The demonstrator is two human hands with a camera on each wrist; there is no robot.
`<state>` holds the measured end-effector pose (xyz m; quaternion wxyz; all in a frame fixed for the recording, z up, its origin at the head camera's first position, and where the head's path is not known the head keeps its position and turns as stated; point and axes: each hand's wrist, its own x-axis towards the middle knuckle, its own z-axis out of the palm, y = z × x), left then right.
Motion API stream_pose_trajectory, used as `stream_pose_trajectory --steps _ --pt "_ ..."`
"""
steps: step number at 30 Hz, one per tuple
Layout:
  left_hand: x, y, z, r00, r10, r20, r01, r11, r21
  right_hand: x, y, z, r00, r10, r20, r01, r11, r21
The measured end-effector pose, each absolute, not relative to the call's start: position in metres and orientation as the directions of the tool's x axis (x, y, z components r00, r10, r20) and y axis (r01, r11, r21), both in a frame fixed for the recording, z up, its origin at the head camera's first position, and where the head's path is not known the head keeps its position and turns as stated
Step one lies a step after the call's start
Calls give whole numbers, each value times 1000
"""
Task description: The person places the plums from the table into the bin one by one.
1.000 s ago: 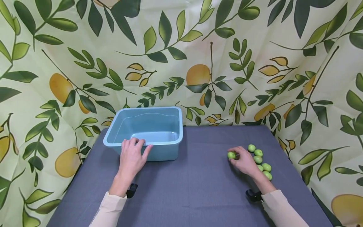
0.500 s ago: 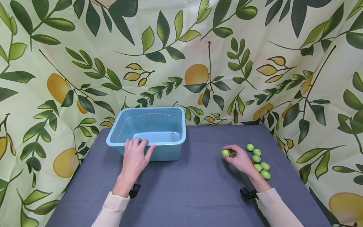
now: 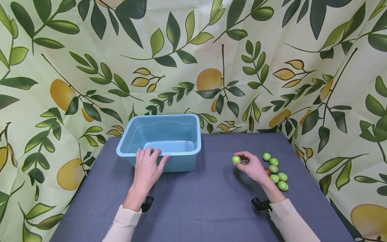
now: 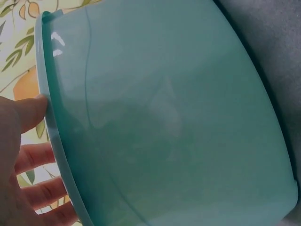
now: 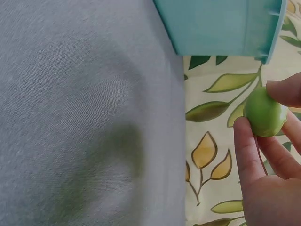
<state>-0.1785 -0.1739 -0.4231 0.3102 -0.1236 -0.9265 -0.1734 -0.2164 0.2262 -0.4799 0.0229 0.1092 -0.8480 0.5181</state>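
Note:
A light blue plastic tub (image 3: 178, 163) stands at the back left of the table. My left hand (image 3: 147, 173) holds its near rim, fingers hooked over the edge. In the left wrist view the thumb (image 4: 34, 112) lies against the rim (image 4: 56, 141), with the tub's outer wall filling most of the picture. My right hand (image 3: 252, 167) pinches a small, glossy green fruit (image 5: 263, 111), lime-like in shape, between thumb and fingertips. It is raised over the table, right of the tub.
Several more green fruits (image 3: 282, 177) lie grouped on the right of the table (image 3: 208, 201), behind the right hand. A red fruit (image 3: 268, 171) among them is partly hidden by the wrist. A leaf-patterned cloth (image 3: 181, 77) hangs close behind the table.
My right hand has moved left and slightly up with the green fruit, uncovering the red one. The tub has slid a little to the right together with my left hand.

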Motion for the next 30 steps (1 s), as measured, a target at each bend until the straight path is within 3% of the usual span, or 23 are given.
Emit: stream_pose_trajectory --steps 15,30 --pt "-175 -162 -421 -789 124 602 334 908 252 -215 214 -458 -970 -176 165 -215 322 -922" --pt "-176 -149 -420 -778 154 609 353 909 220 -215 204 -446 -956 -194 219 -271 304 -913"
